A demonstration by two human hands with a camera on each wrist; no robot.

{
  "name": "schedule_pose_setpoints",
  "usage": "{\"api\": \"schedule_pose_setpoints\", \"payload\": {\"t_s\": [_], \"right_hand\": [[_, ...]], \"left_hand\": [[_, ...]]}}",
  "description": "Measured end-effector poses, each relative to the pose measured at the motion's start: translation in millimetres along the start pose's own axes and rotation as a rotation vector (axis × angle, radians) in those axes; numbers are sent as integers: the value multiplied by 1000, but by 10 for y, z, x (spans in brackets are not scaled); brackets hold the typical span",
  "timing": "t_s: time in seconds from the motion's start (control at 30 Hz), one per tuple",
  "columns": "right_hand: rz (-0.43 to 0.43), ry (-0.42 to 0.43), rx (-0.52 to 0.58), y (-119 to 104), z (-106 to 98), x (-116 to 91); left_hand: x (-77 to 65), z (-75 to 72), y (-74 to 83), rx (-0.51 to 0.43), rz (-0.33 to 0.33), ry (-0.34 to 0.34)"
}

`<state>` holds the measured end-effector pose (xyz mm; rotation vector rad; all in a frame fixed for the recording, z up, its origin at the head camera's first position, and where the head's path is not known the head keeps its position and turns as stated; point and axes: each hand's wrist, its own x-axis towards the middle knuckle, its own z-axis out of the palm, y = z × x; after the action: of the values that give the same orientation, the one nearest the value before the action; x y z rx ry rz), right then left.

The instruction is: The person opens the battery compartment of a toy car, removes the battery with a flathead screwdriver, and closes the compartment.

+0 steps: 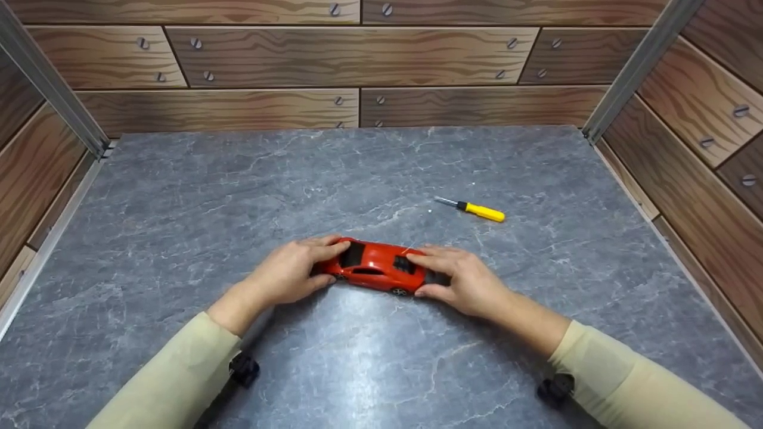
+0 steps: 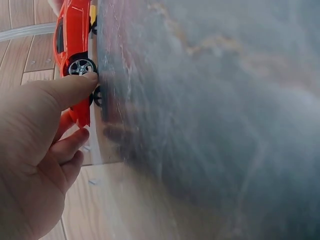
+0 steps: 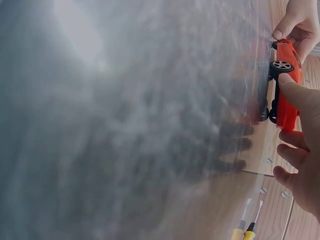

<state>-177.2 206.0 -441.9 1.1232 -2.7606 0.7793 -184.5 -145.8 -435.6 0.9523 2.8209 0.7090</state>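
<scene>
A red toy car point(image 1: 377, 257) with dark windows lies sideways across the middle of the table, its wheels at the tabletop or just above it; I cannot tell which. My left hand point(image 1: 292, 271) grips its left end, thumb on the near side by a wheel point(image 2: 81, 67) and fingers over the top. At the other end my right hand point(image 1: 468, 280) holds the car between a thumb on the near side and fingers on top by the black louvred panel point(image 1: 404, 263). The hands hide parts of both ends.
Beyond my right hand lies a screwdriver point(image 1: 484, 212) with a yellow handle, its tip pointing left. Tiny white specks point(image 1: 430, 211) are near its tip. Wood-patterned walls point(image 1: 351, 56) and metal corner posts point(image 1: 641, 68) border the grey marbled table point(image 1: 238, 179).
</scene>
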Motion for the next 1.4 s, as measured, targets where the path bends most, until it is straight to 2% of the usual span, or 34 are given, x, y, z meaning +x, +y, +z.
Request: {"api": "schedule_pose_setpoints", "payload": {"t_s": [0.2,0.33,0.5,0.6,0.73,0.87,1.07,1.27,1.4], "right_hand": [[-8,2,12,5,2,-1],[15,3,77,12,-3,-10],[89,-3,231,17,-62,-24],[128,-14,347,30,-119,-20],[166,-19,499,48,-199,-7],[188,-4,598,45,-270,9],[204,22,657,-6,-376,30],[202,61,659,-41,-459,66],[197,62,728,-51,-482,100]], "left_hand": [[-15,12,11,-30,2,17],[-34,11,27,-72,-4,19],[-62,-25,53,-186,-5,36],[-81,-77,85,-266,-28,44],[-99,-163,130,-365,-53,49],[-98,-234,160,-469,-49,71],[-68,-328,198,-605,-62,122],[-38,-429,266,-614,-97,187],[-20,-467,290,-654,-122,208]]}}
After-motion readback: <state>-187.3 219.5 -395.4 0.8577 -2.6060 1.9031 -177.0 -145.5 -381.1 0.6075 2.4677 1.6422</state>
